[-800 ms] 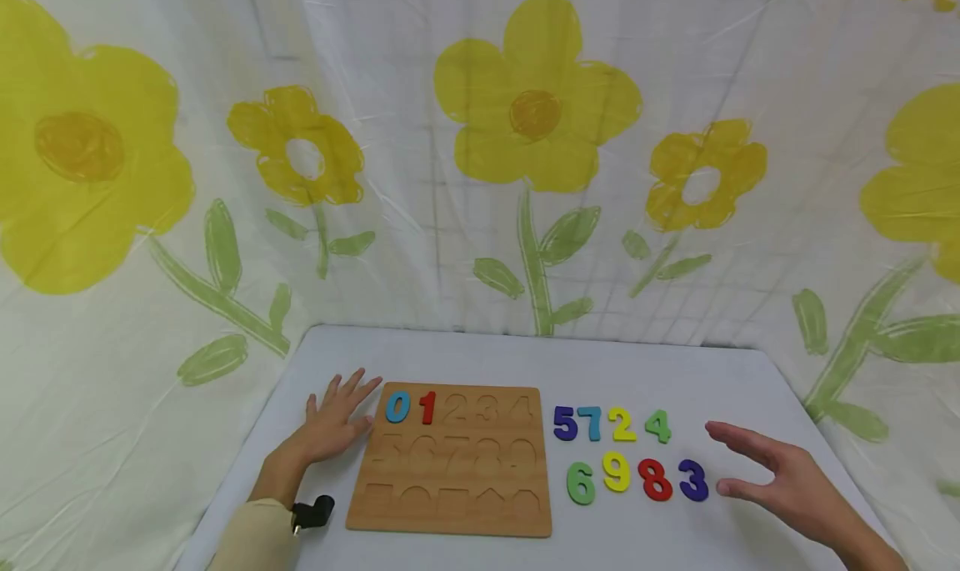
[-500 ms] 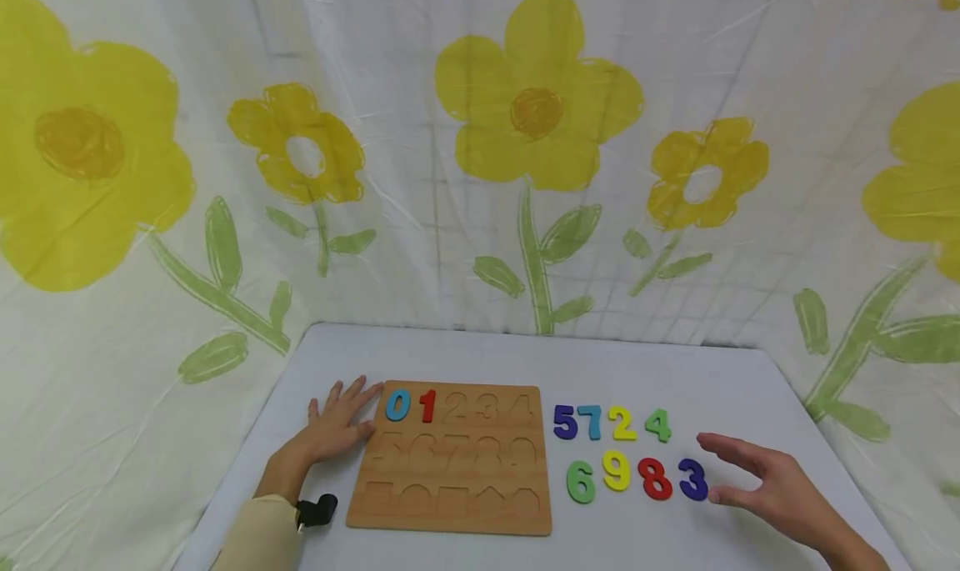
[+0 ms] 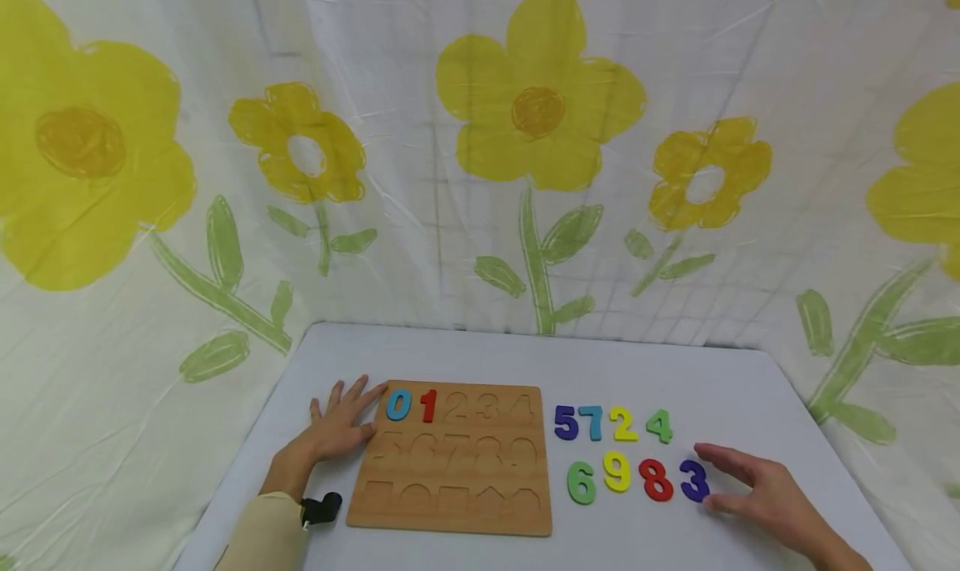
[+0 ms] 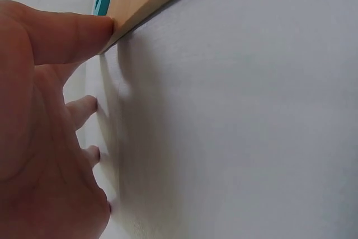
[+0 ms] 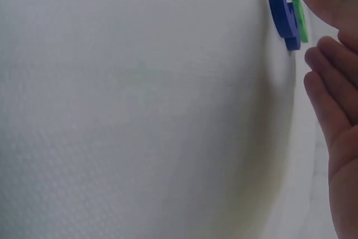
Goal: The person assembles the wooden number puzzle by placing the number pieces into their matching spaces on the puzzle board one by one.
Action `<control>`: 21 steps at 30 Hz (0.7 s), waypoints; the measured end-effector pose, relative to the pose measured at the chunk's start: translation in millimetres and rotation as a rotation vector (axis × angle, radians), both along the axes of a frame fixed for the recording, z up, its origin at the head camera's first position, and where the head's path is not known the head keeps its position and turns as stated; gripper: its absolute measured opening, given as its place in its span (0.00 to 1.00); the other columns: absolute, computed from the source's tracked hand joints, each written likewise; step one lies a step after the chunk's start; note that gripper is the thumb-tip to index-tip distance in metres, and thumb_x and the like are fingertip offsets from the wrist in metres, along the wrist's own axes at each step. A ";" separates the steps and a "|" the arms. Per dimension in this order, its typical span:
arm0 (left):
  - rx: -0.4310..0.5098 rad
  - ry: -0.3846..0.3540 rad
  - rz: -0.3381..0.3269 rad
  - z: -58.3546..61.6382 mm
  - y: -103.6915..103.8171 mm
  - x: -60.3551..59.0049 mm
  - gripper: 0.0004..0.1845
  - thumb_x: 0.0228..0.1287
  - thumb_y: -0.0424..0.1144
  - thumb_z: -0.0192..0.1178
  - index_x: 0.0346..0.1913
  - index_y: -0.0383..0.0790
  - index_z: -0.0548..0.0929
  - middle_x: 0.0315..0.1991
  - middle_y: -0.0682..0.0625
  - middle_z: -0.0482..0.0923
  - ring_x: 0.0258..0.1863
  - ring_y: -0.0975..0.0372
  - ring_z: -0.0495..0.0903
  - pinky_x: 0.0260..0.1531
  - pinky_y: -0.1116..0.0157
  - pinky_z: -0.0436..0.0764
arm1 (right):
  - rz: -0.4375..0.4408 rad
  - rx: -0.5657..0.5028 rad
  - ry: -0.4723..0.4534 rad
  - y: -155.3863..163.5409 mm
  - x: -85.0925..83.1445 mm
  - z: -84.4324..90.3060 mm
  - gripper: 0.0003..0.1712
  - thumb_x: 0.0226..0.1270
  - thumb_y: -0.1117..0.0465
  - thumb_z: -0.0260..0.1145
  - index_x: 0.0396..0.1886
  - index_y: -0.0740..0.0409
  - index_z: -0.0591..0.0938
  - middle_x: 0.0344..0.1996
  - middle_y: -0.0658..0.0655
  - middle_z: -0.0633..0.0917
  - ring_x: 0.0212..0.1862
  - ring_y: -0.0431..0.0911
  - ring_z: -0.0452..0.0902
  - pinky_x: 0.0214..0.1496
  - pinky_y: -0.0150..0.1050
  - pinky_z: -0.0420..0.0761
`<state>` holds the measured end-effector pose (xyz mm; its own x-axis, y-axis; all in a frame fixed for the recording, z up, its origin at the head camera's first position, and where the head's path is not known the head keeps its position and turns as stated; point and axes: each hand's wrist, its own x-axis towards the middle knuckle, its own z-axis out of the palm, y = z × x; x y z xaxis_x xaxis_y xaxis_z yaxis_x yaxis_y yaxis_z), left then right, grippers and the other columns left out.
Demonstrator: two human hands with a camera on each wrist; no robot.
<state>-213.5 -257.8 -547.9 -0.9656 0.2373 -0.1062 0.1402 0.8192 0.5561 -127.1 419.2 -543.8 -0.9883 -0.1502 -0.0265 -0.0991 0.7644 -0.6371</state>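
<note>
A wooden number puzzle board (image 3: 450, 467) lies on the table with a blue 0 (image 3: 399, 404) and a red 1 (image 3: 428, 406) in its top row. My left hand (image 3: 335, 431) is spread at the board's left edge, thumb and index fingertip touching it. In the left wrist view the thumb (image 4: 72, 36) meets the board's side. My right hand (image 3: 761, 492), thumb and index finger apart, is around the right side of the purple 3 (image 3: 694, 481). The right wrist view shows this purple 3 (image 5: 281, 8) beside the thumb; whether they touch is unclear.
Right of the board lie a purple 5 (image 3: 566, 423), blue 7 (image 3: 592, 423), yellow 2 (image 3: 622, 424), green 4 (image 3: 660, 426), green 6 (image 3: 581, 483), yellow 9 (image 3: 617, 472) and red 8 (image 3: 657, 480). A flowered curtain (image 3: 420, 288) hangs behind the white table (image 3: 600, 361).
My right hand has moved left to the purple 3, its thumb and index finger drawing a little closer together. My left hand has shifted slightly at the board's edge.
</note>
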 end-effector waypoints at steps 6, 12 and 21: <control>-0.014 -0.030 0.004 2.7 2.6 -0.5 0.40 0.70 0.38 0.62 0.85 0.43 0.67 0.88 0.29 0.48 0.84 0.22 0.35 0.70 0.15 0.28 | -0.036 0.021 -0.026 -4.0 3.1 -8.0 0.46 0.49 0.47 0.91 0.69 0.54 0.87 0.65 0.56 0.90 0.60 0.18 0.76 0.58 0.19 0.79; -0.032 -0.040 0.006 5.9 5.0 1.2 0.39 0.71 0.38 0.62 0.85 0.44 0.67 0.88 0.29 0.47 0.85 0.22 0.35 0.70 0.15 0.29 | -0.062 0.062 -0.034 -6.8 3.7 -11.0 0.45 0.51 0.48 0.90 0.69 0.54 0.86 0.65 0.56 0.90 0.62 0.26 0.81 0.57 0.21 0.81; -0.017 -0.051 0.017 4.3 5.1 1.8 0.40 0.71 0.39 0.62 0.86 0.46 0.66 0.89 0.29 0.45 0.85 0.23 0.33 0.71 0.16 0.26 | -0.110 0.125 0.016 -10.1 6.9 -14.3 0.41 0.53 0.51 0.89 0.68 0.55 0.87 0.64 0.57 0.90 0.66 0.55 0.87 0.56 0.27 0.86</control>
